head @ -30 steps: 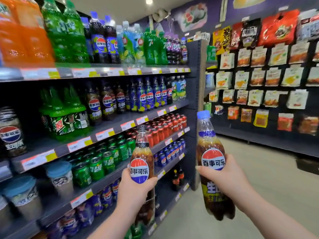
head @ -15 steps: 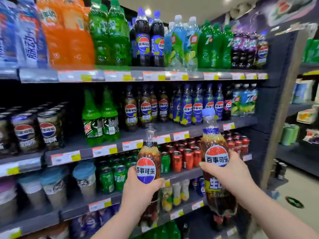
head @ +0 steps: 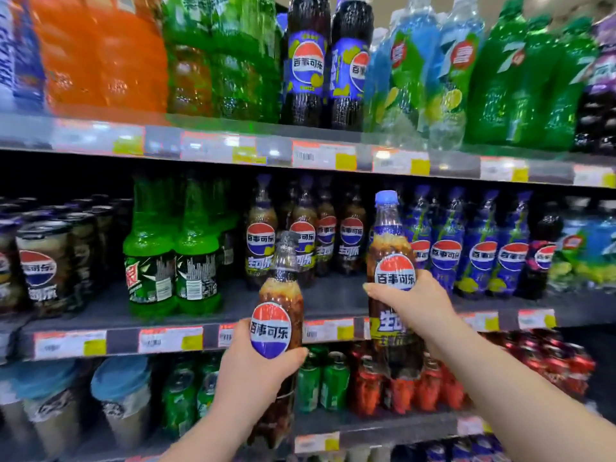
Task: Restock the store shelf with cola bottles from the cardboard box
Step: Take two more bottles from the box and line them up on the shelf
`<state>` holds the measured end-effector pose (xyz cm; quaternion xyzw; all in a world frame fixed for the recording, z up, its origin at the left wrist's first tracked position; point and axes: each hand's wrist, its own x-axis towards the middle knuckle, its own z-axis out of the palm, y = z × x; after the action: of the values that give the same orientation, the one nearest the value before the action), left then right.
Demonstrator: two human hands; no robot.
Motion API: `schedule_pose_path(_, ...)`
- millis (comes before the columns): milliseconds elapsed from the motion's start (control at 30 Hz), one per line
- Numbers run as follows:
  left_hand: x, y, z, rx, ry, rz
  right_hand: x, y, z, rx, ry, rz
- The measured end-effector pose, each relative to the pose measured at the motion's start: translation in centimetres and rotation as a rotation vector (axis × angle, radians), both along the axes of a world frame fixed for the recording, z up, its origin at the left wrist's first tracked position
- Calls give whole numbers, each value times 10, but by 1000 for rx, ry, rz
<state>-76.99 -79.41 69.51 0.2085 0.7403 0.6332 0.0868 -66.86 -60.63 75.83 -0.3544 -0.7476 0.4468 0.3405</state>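
Observation:
My left hand (head: 255, 378) grips a brown cola bottle (head: 278, 295) with a clear cap and a round red-white-blue logo, held upright in front of the middle shelf (head: 173, 323). My right hand (head: 416, 303) holds a second cola bottle (head: 391, 245) with a blue cap, higher and to the right, close to the shelf's front edge. Behind both stands a row of matching cola bottles (head: 333, 238) on the middle shelf. The cardboard box is out of view.
Green soda bottles (head: 173, 255) stand left of the cola row, blue-labelled bottles (head: 466, 248) to its right, dark cans (head: 43, 261) at far left. The top shelf (head: 300, 155) carries large bottles. Below are green and red cans (head: 366, 381) and blue-lidded cups (head: 120, 395).
The view has swung left and closed in on the shelves. Both hands with their bottles have risen and moved nearer the middle shelf, in front of the cola row.

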Motion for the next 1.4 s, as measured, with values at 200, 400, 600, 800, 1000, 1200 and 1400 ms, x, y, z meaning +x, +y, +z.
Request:
schedule_pose_path(200,-8,38,13,27,26,152,-53,62,20,23,70,108)
schedule_pose_path(400,-4,66,21,65,55,254,-101,102,14,25,87,147)
schedule_pose_path(600,-5,79,22,91,47,338,-135,126,0,31,181,175)
schedule_pose_path(800,-11,86,19,83,62,375,-152,138,-10,-5,244,155)
schedule_pose_path(1000,-15,91,16,80,56,363,-156,146,-21,-49,204,162)
schedule_pose_path(1200,-15,94,15,91,38,339,-147,147,-22,76,118,124)
schedule_pose_path(1400,-18,91,16,103,33,313,-144,149,-25,192,4,88)
